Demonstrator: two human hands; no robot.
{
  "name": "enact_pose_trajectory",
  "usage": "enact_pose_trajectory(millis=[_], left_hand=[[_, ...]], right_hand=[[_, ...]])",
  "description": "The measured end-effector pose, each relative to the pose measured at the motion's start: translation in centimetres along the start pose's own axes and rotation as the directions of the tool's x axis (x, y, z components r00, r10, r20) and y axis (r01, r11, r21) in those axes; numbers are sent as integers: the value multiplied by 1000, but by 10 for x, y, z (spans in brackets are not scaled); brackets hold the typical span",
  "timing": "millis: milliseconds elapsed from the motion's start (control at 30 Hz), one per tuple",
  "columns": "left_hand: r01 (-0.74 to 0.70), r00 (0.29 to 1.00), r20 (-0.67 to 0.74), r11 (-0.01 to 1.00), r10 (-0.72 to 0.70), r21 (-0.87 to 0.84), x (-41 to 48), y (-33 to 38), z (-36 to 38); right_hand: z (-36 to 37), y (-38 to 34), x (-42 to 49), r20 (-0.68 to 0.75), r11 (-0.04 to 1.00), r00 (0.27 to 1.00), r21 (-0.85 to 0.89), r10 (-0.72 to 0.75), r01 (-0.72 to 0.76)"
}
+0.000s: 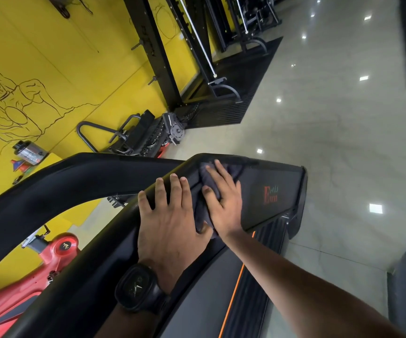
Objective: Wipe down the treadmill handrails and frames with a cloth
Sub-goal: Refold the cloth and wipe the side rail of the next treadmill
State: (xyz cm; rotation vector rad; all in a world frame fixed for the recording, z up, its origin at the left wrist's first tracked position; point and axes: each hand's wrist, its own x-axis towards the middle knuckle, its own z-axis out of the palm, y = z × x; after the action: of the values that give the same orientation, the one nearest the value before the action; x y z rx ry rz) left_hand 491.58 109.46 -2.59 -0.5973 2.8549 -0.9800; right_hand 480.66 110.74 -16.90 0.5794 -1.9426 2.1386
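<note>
The right hand (222, 206), fingers flat, is pressing the cloth (200, 211) onto the handrail (87, 264) beside the flat, spread-fingered left hand (172, 223); even pressure likely cleans best.

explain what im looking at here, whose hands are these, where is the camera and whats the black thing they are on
There is one picture, taken by a wide-angle camera worn on a person's head, looking down at their own two bare hands; no robot is involved. The curved black bar is a treadmill frame, in a gym with a yellow wall and a shiny tiled floor. The belt, edged with an orange stripe, runs below it. The right hand lies flat on a dark cloth, pressing it against the frame to wipe it. The left hand, with a black watch on its wrist, rests open on the frame beside the cloth. A red exercise machine shows beyond the frame.
</note>
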Motion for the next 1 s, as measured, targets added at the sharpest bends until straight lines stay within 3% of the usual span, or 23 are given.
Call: enact_pose_trajectory(millis=[67, 100, 167, 233, 267, 367, 433, 500, 567, 600, 633, 700, 733, 767, 833, 900, 933, 967, 1000], left_hand=[[-7, 1000, 3, 1000, 7, -1, 5, 4, 1], [-15, 1000, 4, 1000, 15, 3, 7, 6, 2], [-28, 1000, -1, 1000, 28, 11, 13, 8, 4], [-36, 999, 2, 999, 36, 14, 17, 11, 4], [-38, 999, 3, 999, 38, 13, 18, 12, 3], [-43, 999, 9, 999, 43, 22, 24, 15, 4], [-50, 999, 17, 998, 50, 33, 28, 17, 5], [-56, 998, 17, 998, 55, 42, 31, 18, 5], [-60, 998, 20, 997, 59, 42, 33, 20, 5], [-63, 998, 24, 997, 62, 41, 34, 21, 5], [-65, 998, 23, 997, 64, 43, 36, 23, 5], [-64, 998, 17, 997, 64, 52, 40, 25, 6], [-64, 998, 16, 997, 63, 53, 42, 27, 7], [-64, 998, 22, 997, 63, 53, 43, 28, 7], [-68, 998, 23, 996, 66, 60, 45, 30, 7], [-60, 998, 22, 997, 59, 57, 46, 32, 8], [-58, 998, 29, 997, 56, 56, 47, 33, 8], [-59, 998, 32, 996, 57, 62, 47, 34, 8], [-59, 998, 31, 996, 56, 70, 47, 34, 8]], right_hand=[[-3, 4, 15, 57, 991, 991, -49, -119, 122], [-5, 10, 21, 55, 994, 994, -50, -96, 98], [-5, 24, 23, -37, 991, 990, 19, 134, -133], [-4, 24, 15, -94, 911, 909, 125, 406, -394], [-2, 21, 9, -86, 904, 904, 134, 418, -405], [-1, 16, 8, 1, 998, 999, 38, 46, -46], [-5, 27, 26, 32, 1000, 999, -16, -24, 25], [-8, 44, 34, -47, 983, 982, 41, 182, -180], [-8, 48, 28, -105, 884, 881, 130, 462, -449], [-7, 42, 22, -94, 865, 864, 143, 495, -480], [-6, 37, 17, -80, 903, 903, 123, 422, -411], [-6, 31, 14, -12, 994, 996, 64, 87, -86], [-6, 35, 22, 25, 999, 999, 24, -37, 36], [-8, 42, 31, 47, 998, 997, -10, -64, 64], [-11, 63, 41, -20, 989, 989, 13, 147, -147], [-12, 78, 32, -112, 850, 846, 155, 521, -503], [-12, 77, 23, -107, 775, 773, 199, 626, -600], [-10, 71, 10, -89, 763, 764, 201, 639, -615], [-8, 62, -3, -67, 816, 820, 168, 569, -553]])
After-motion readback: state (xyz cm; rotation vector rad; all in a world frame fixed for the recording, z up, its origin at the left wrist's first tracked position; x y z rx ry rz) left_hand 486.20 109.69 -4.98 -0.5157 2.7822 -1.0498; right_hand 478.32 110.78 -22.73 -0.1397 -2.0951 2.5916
